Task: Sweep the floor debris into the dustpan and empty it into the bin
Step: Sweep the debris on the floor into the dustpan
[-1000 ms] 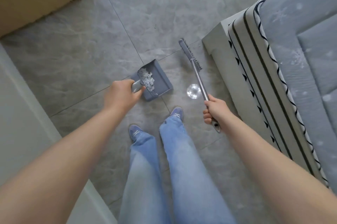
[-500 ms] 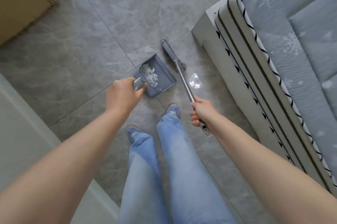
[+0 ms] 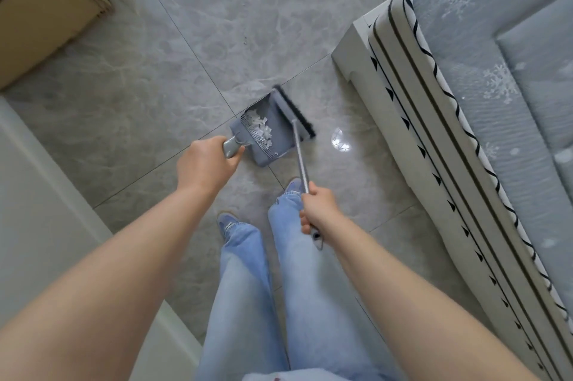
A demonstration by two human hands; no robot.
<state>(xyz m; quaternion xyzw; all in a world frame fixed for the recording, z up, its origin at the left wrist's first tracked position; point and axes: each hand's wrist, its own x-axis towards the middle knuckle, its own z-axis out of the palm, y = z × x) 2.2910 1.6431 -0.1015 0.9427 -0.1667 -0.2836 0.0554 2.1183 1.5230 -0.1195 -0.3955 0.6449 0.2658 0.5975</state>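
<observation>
Hands number two: left hand (image 3: 207, 165) grips one dustpan (image 3: 269, 129) holding white scraps (image 3: 259, 129), right hand (image 3: 319, 207) grips one broom (image 3: 294, 112) at its mouth, on grey tiled floor (image 3: 173, 49) beside one bed (image 3: 483, 95) and one cardboard box (image 3: 46, 5).

Head view — looking steeply down at floor (image 3: 186, 39) — feet near.

The broom (image 3: 294, 114) has swung leftward in the frame: a second ago its head lay on the floor right of the dustpan (image 3: 269, 132), and now its dark bristles sit across the pan's open mouth (motion-blurred). The right hand (image 3: 317, 208) has moved left with it, toward mid-frame.
</observation>
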